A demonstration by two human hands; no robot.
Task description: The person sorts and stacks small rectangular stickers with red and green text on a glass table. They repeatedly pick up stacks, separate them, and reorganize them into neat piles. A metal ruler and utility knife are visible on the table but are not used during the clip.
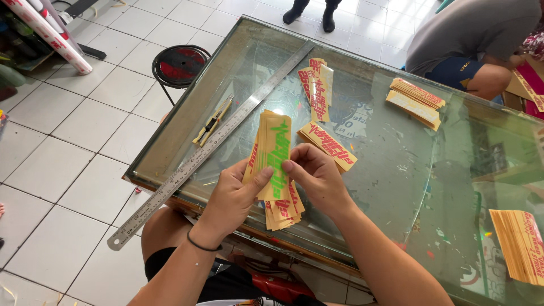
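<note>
**Sticker sheets pinched over glass table**

Head view: both hands hold a fanned stack of stickers (273, 164) above the glass table (396, 170). Left hand (233, 195) grips the stack, thumb pressed on the green-printed top sheet; right hand (317, 175) pinches its right edge. Sheets look thin, light, floppy, probably slick-backed; best held at the edges. A steel ruler (209, 148) and a cutter (212, 122) lie left.
</note>
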